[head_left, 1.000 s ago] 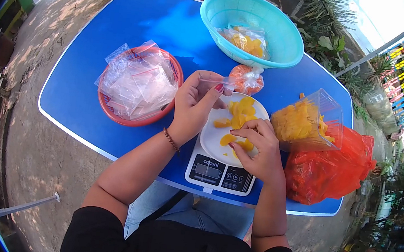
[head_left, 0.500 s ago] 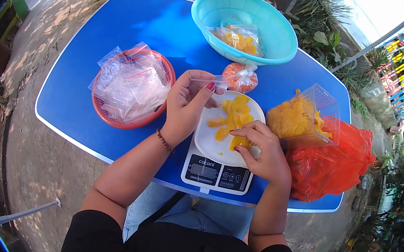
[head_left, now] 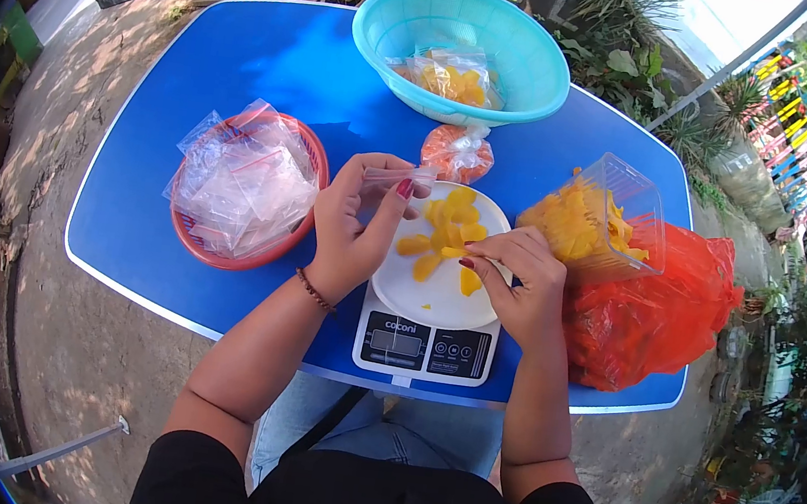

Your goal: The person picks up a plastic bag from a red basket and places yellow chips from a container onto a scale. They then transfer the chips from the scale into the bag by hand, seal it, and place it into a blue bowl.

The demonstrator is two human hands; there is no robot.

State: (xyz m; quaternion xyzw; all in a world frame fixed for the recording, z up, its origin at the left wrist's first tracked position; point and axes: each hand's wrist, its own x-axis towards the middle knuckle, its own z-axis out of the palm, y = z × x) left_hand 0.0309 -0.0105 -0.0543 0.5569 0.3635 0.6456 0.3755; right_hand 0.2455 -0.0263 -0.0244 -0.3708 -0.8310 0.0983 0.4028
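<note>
My left hand is closed on a small clear plastic bag, held above the left rim of a white plate. The plate rests on a white kitchen scale with a black panel; its display reading is not legible. Thin yellow slices, which look like dried fruit, lie scattered over the plate. Over the plate's right side, my right hand pinches a yellow slice between thumb and fingers. Some of the left fingers are hidden behind the bag and thumb.
A red basket of clear bags stands at left. A turquoise basin with filled bags is at the back, before it a knotted bag of orange pieces. To the right, a tilted clear container of slices leans on a red plastic bag.
My right hand has lifted a little from the plate, now with a slice in its fingers. The left hand keeps the plastic bag. The whole view has shifted slightly.
</note>
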